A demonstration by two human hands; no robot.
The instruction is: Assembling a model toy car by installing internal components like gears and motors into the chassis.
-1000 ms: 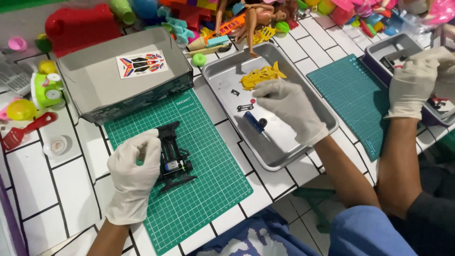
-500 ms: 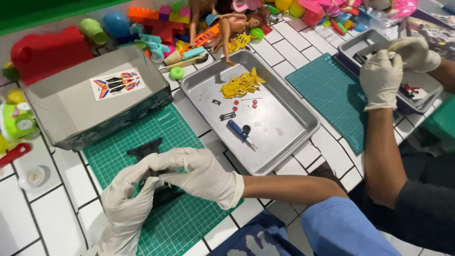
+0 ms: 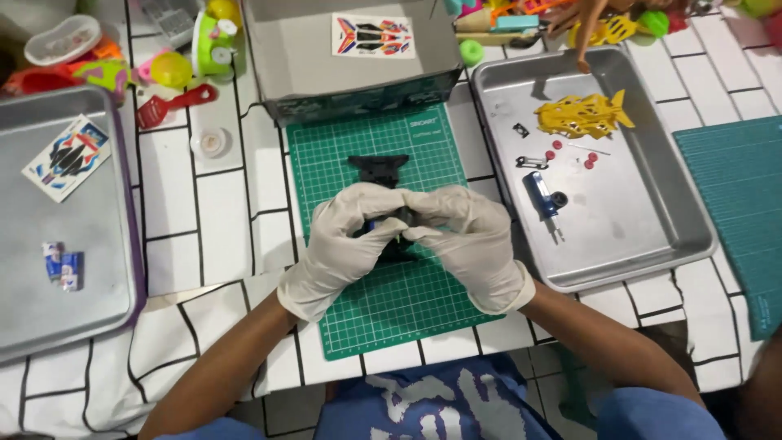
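A black toy car chassis (image 3: 381, 173) sits over the middle of the green cutting mat (image 3: 383, 293), its far end poking out beyond the fingers while the rest is covered. Both hands wear white gloves and meet around it: the left hand (image 3: 338, 244) closes its grip on the chassis from the left side, and the right hand (image 3: 468, 240) pinches it from the right, the fingertips of the two hands touching above the mat.

Just beyond the mat stands a grey cardboard box (image 3: 350, 61) with a colourful sticker sheet (image 3: 373, 36) lying in it. To the right of the mat is a metal tray (image 3: 652, 236) holding a yellow plastic part frame (image 3: 582, 116), a few small red pieces (image 3: 588, 159) and a blue screwdriver (image 3: 542, 197). On the left lies a second metal tray (image 3: 90, 269) with another sticker sheet (image 3: 67, 156). All rest on a white tiled worktop (image 3: 220, 204), with bright toys (image 3: 175, 69) crowded along its far edge.
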